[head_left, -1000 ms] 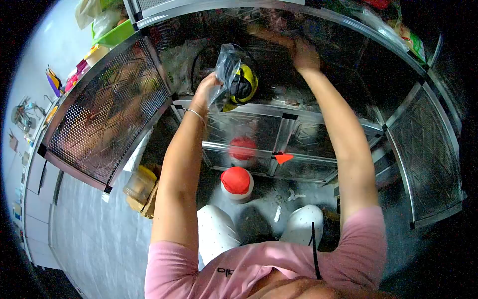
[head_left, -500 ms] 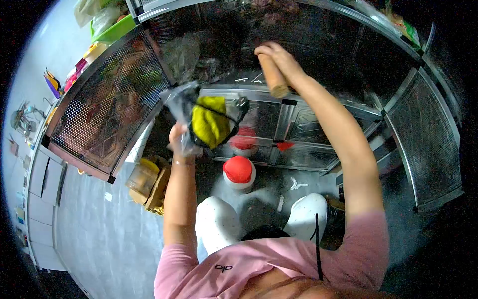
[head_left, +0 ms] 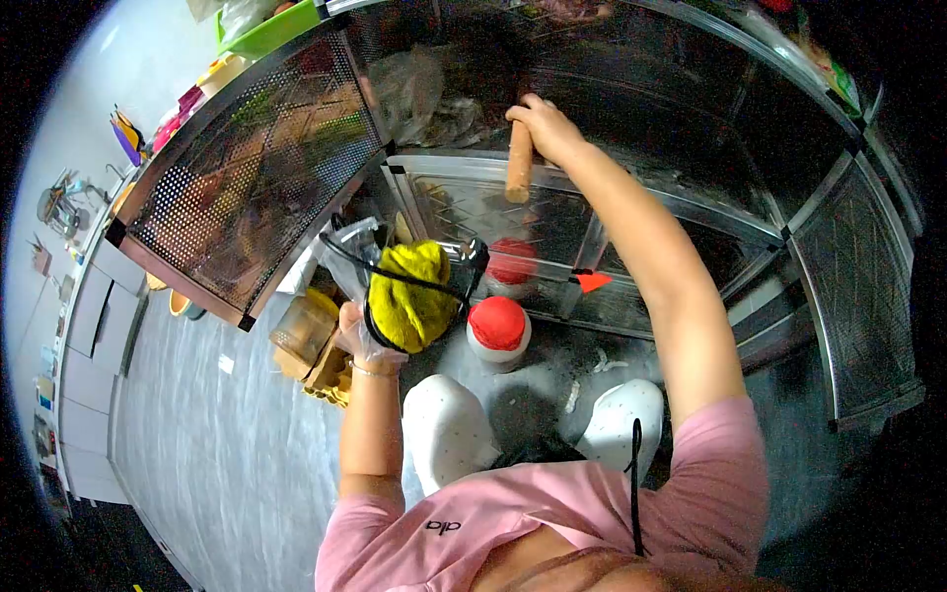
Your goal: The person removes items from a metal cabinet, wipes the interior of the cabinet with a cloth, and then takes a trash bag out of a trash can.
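Observation:
My left hand [head_left: 353, 331] is closed around a bundle at the left of centre: a yellow-green cloth [head_left: 409, 296], a black cord [head_left: 419, 280] looped across it and a clear plastic bag [head_left: 357, 242]. At the cord's end is a dark, shiny piece [head_left: 475, 255], its kind unclear. My right hand [head_left: 548, 128] grips the upper end of a plain wooden rolling pin [head_left: 519, 168], which hangs down in front of the dark cabinet compartment [head_left: 631, 109]. Below, on the floor, stands a white container with a red cover [head_left: 496, 326].
The perforated left cabinet door [head_left: 247, 178] and the right door [head_left: 868, 286] stand open. Clear plastic bags [head_left: 424, 104] lie inside the cabinet. A box with a clear tub [head_left: 311, 340] stands on the floor at left, and white scraps [head_left: 604, 363] lie near my feet.
The bundle in my left hand has come down and is held lower. The rolling pin has swung from a slant to nearly upright, still in my right hand. The view has shifted slightly.

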The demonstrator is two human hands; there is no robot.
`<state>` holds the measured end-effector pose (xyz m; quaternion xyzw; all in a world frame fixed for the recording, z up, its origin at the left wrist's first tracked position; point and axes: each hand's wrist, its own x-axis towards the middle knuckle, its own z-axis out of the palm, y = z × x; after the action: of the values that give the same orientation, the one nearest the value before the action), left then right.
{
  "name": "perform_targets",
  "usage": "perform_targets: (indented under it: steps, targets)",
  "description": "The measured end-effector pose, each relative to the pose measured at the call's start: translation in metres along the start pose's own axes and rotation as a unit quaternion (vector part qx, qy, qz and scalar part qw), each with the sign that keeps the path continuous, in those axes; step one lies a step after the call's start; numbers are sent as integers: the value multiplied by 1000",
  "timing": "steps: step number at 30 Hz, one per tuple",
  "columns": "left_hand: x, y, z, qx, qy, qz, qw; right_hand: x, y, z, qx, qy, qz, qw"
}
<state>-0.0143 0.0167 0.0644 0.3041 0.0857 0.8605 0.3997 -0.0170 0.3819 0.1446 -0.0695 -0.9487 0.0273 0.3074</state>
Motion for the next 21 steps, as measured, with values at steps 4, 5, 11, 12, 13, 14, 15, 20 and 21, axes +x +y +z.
perform_targets:
  steps: [4, 5, 11, 12, 13, 14, 15, 20, 21]
  targets:
    - [-29, 6, -13, 53, 88, 17, 995, 19, 0, -11, 42, -69, 89, 993]
    - [-33, 5, 2, 23, 203, 31, 978, 27, -14, -25, -27, -105, 97, 989]
    - [-59, 1, -28, -15, 243, 29, 969, 97, -86, 12, 139, -1, 117, 983]
    - [-61, 2, -31, -15, 242, 15, 970, 101, -97, 15, 126, -26, 131, 983]
    - [-64, 3, -35, -15, 242, 1, 970, 102, -109, 14, 113, -51, 145, 982]
    - [-68, 3, -41, 0, 242, 27, 970, 103, -117, 22, 123, -20, 163, 979]
    - [-72, 5, -42, 5, 218, 17, 976, 106, -118, 19, 123, -19, 159, 979]
    - [-87, 14, -29, 71, 203, 80, 973, 127, -62, 7, 240, -53, 272, 930]
    - [-90, 16, -26, 75, 210, 90, 971, 120, -53, -7, 326, -17, 270, 906]
